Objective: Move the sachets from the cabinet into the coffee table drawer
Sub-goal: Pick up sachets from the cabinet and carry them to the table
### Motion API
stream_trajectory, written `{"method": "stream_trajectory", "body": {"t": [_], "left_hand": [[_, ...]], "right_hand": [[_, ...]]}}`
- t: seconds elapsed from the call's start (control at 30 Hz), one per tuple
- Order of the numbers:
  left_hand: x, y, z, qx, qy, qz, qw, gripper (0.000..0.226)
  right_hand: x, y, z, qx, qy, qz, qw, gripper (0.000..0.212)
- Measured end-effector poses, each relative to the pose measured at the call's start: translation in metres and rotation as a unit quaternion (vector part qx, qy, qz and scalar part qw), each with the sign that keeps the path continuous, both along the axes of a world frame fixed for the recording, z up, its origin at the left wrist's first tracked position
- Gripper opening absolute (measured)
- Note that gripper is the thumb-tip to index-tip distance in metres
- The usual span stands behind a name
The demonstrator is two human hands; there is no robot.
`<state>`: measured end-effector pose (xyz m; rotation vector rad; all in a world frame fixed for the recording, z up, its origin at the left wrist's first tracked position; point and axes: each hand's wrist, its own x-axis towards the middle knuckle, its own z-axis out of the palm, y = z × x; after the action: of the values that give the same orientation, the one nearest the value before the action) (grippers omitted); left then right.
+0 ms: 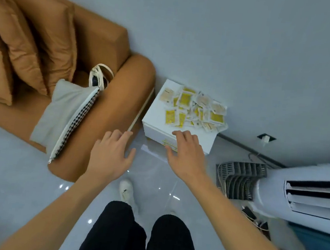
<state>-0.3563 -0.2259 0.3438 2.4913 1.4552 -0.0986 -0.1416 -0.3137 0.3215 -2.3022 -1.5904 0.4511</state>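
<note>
Several yellow and white sachets [196,108] lie in a loose pile on top of a small white cabinet [156,122] against the wall. The cabinet has a gold handle [168,143] on its front drawer. My right hand [185,153] reaches toward the cabinet's front edge, fingers spread and relaxed, holding nothing. My left hand [110,153] hovers to the left over the sofa arm, fingers also spread and empty. The coffee table drawer is out of view.
A brown sofa [106,90] with cushions, a grey pillow [64,110] and a white bag [100,75] stands left of the cabinet. A standing air conditioner [305,192] and a dark fan grille [239,179] are at the right, with cables on the floor.
</note>
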Motion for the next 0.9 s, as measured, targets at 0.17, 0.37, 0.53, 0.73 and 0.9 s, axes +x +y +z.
{"method": "stream_trajectory", "body": {"t": [0.17,0.37,0.53,0.73,0.9], "left_hand": [[0.084,0.057,-0.056,-0.041,0.002,-0.064,0.997,0.052],[0.190,0.144,-0.148,-0.100,0.000,-0.117,0.988,0.060],[0.278,0.203,-0.235,-0.104,0.008,-0.147,0.984,0.063],[0.369,0.240,-0.326,-0.086,-0.002,-0.203,0.975,0.063],[0.441,0.249,-0.369,-0.076,-0.005,-0.246,0.966,0.062]], "right_hand": [[0.077,0.020,-0.056,-0.039,0.042,-0.100,0.993,0.044],[0.169,0.082,-0.153,-0.077,0.088,-0.227,0.967,0.051],[0.243,0.119,-0.244,-0.083,0.094,-0.270,0.955,0.057],[0.317,0.155,-0.326,-0.110,0.094,-0.285,0.948,0.064],[0.346,0.180,-0.367,-0.158,0.098,-0.283,0.941,0.069]]}}
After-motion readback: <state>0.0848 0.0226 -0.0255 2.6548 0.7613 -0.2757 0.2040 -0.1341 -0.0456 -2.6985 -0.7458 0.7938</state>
